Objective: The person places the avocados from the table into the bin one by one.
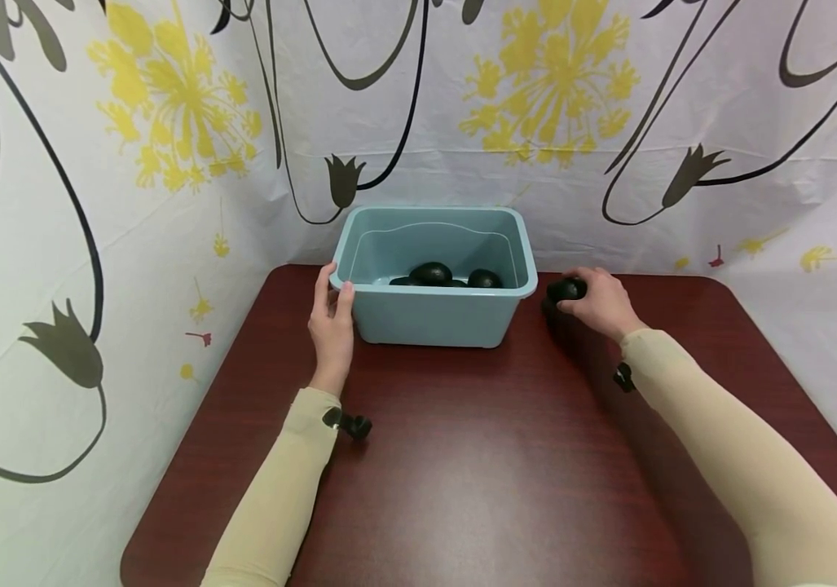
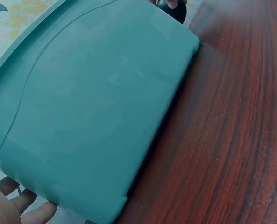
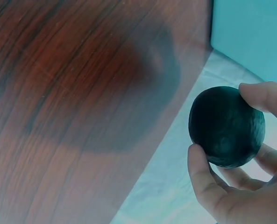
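Pinched between thumb and curled fingertips of right hand (image 1: 597, 303): one dark avocado (image 1: 566, 289), held clear of the dark red table (image 1: 477, 473), just right of the teal plastic tub (image 1: 434, 314). Right wrist view confirms it: thumb below, fingers (image 3: 264, 95) wrapped over the top of the fruit (image 3: 227, 126), table surface well beneath, tub wall at upper right.

Left hand (image 1: 332, 326) set against the tub's left end, thumb hooked at the rim corner, fingers laid along the outer wall. Seen from the left wrist, only fingertips (image 2: 38, 212) visible beside the tub's lower corner (image 2: 96, 112).

Inside the tub: more avocados (image 1: 430, 273) on the floor, near the front wall, lying close together, exact count unclear.

Tub placed at the table's far edge, against a flower-printed backdrop (image 1: 550, 81). Both forearms in beige sleeves (image 1: 726, 456).
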The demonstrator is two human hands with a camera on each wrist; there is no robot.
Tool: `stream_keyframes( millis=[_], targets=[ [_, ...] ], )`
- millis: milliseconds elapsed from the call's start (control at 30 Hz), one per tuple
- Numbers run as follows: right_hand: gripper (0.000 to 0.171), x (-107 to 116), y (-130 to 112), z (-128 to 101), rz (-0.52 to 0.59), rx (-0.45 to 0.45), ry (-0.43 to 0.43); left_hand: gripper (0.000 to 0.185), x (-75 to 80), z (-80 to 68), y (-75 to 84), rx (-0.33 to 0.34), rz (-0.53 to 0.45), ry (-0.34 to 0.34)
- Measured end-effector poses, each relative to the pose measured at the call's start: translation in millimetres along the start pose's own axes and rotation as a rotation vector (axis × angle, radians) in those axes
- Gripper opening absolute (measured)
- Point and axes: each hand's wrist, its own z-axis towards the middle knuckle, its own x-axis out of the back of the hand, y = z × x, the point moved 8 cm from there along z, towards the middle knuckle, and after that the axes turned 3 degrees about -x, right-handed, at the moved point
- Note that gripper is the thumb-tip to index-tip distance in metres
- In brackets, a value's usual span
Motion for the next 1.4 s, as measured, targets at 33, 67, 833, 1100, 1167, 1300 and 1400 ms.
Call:
stream_keyframes(
  millis=[33, 67, 833, 1100, 1167, 1300, 1400],
  targets=[
    [0.056, 1.4, -0.5, -0.7, 0.000, 0.003, 0.005, 0.049, -0.2, 0.3, 0.1, -0.001, -0.003, -0.003],
    [0.056, 2.8, -1.0, -1.5, -0.002, 0.004, 0.010, 0.049, -0.3, 0.7, 0.0, -0.002, -0.005, -0.006],
    [0.057, 25.6, -26.5, -25.2, 0.066, 0.028, 0.060, 0.049, 0.5, 0.7, -2.0, 0.018, -0.004, 0.007],
    [0.057, 35.7, -39.3, -31.4, 0.080, 0.053, 0.095, 0.049, 0.9, 0.2, -3.0, 0.023, -0.007, 0.009],
    [0.058, 39.0, -43.0, -33.9, 0.080, 0.062, 0.110, 0.049, 0.7, 0.3, -3.0, 0.024, -0.009, 0.008],
    [0.058, 47.5, -51.7, -39.7, 0.069, 0.084, 0.146, 0.048, 0.5, 0.3, -2.8, 0.024, -0.011, 0.004],
    [0.058, 53.5, -58.1, -43.8, 0.064, 0.090, 0.161, 0.049, 1.1, -0.1, -2.5, 0.021, -0.009, 0.004]
  ],
)
